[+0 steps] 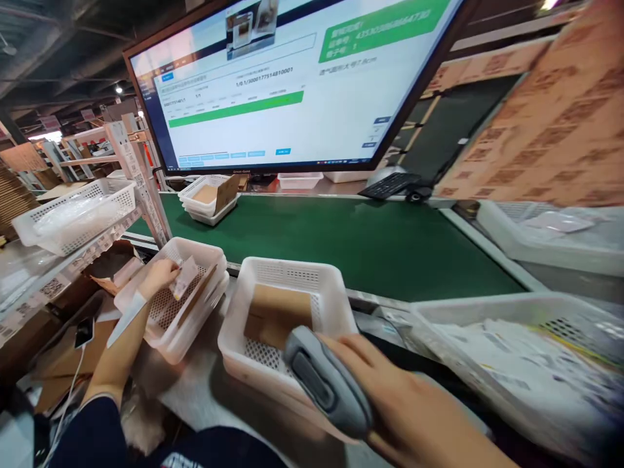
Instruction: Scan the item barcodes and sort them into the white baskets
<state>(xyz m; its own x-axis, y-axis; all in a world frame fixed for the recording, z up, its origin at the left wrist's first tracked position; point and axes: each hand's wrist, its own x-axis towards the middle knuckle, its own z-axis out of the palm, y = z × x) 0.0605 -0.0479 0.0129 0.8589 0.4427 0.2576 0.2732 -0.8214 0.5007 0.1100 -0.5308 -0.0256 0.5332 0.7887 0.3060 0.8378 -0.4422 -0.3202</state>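
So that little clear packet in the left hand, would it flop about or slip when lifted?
Probably floppy: the small clear packet looks like thin film, crinkled where the left hand pinches it over the stacked white baskets. It seems light for its size, since fingertips alone hold it. The glossy plastic could be a bit slippery, though blur hides what is inside.

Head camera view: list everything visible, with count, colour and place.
monitor: one, bright screen, above belt
conveyor belt: one, green, centre
keyboard: one, black, under monitor
baskets: white; near one holds cardboard, left stack, far stack, shelf one, right one holds papers
small packet: one, clear, in left hand
scanner: one, grey, in right hand
cartons: brown, right
left hand: over left stack
right hand: bottom right
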